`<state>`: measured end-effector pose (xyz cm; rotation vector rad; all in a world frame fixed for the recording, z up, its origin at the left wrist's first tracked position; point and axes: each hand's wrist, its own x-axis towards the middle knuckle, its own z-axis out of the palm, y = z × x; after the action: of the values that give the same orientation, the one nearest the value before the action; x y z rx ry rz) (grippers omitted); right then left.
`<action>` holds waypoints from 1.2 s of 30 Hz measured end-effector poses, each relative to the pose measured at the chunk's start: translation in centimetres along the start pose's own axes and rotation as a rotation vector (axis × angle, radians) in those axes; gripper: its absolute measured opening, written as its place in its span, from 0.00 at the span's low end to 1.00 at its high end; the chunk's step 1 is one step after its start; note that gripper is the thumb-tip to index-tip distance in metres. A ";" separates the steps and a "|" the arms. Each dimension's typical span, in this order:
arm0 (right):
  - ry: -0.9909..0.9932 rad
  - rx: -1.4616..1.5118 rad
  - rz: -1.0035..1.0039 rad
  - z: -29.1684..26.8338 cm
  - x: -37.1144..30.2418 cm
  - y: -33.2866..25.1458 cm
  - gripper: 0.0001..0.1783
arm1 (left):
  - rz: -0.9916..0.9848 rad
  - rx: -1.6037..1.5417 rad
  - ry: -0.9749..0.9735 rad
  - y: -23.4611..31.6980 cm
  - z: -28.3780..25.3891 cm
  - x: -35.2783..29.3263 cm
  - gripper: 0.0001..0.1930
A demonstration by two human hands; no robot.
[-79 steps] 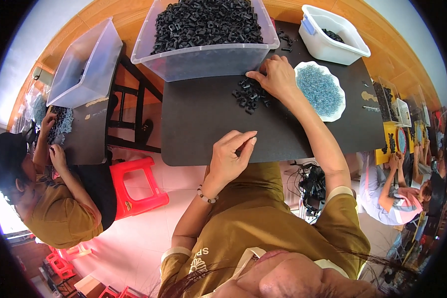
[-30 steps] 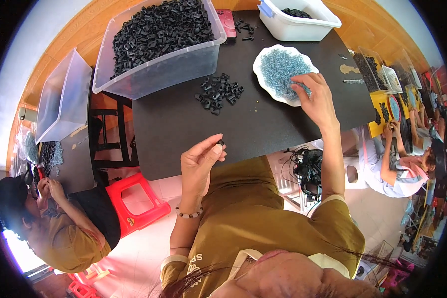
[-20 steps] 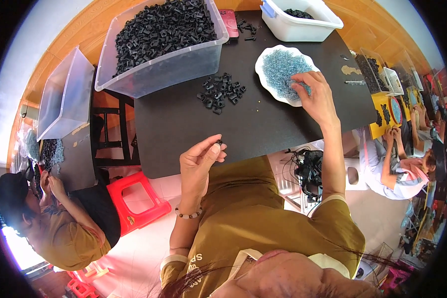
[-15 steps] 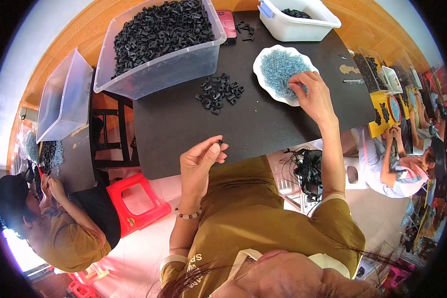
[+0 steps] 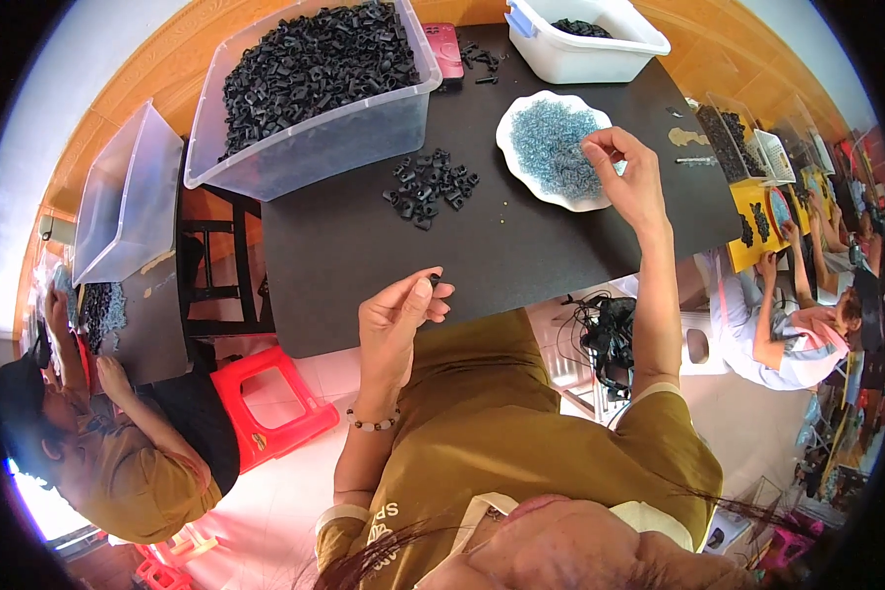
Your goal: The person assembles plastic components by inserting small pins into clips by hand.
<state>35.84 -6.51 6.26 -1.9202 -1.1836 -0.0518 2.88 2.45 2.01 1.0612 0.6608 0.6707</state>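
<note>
My left hand point(image 5: 391, 324) is closed in a pinch on a small black plastic part point(image 5: 434, 281), held above the table's near edge. Over the right rim of a white scalloped plate point(image 5: 567, 204) is my right hand point(image 5: 635, 187), thumb and forefinger pressed together; whatever lies between them is too small to make out. Many tiny clear-blue pieces, which look like small springs point(image 5: 551, 143), cover the plate. A loose pile of black plastic parts point(image 5: 428, 187) lies on the dark table point(image 5: 364, 256), beyond my left hand.
A large clear bin point(image 5: 315, 138) heaped with black parts stands at the back left. Behind the plate is a white tub point(image 5: 590, 59), with a red-pink case point(image 5: 444, 51) to its left. Co-workers sit left point(image 5: 138, 452) and right point(image 5: 782, 334). A red stool point(image 5: 310, 393) stands at left.
My right hand has lifted from the middle of the blue pieces and shifted slightly right, to the plate's edge. My left hand stays nearly still with the black part.
</note>
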 end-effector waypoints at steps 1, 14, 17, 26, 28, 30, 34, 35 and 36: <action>-0.021 0.082 0.060 0.0 0.0 0.2 0.06 | -0.002 0.005 -0.002 0.0 0.1 0.1 0.15; 0.079 -0.004 0.055 0.2 0.1 1.6 0.09 | 0.003 0.086 -0.012 0.6 1.4 0.5 0.14; 0.100 -0.016 0.036 -0.1 -0.1 1.4 0.10 | 0.018 0.139 -0.011 0.5 1.9 0.5 0.14; -0.071 -0.112 -0.032 -0.7 -1.2 0.4 0.07 | -0.003 0.184 0.014 0.0 1.2 -0.3 0.14; -0.063 -0.114 -0.020 -0.5 -1.1 0.7 0.07 | 0.002 0.174 0.009 0.1 1.0 -0.5 0.14; -0.056 -0.114 -0.008 -0.3 -0.9 0.7 0.07 | -0.003 0.167 0.014 0.0 0.9 -0.5 0.14; -0.072 -0.205 -0.035 -0.2 -0.6 0.4 0.07 | -0.002 0.160 0.025 0.0 0.8 -0.7 0.14; -0.093 -0.244 -0.054 -0.2 -0.6 0.4 0.06 | -0.001 0.158 0.025 0.0 0.8 -0.7 0.14; -0.093 -0.245 -0.054 -0.2 -0.5 0.4 0.06 | -0.002 0.159 0.025 0.0 0.8 -0.7 0.14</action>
<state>35.97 -7.05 5.92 -2.1225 -1.3428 -0.1432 3.00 1.48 2.43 1.2000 0.7458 0.6382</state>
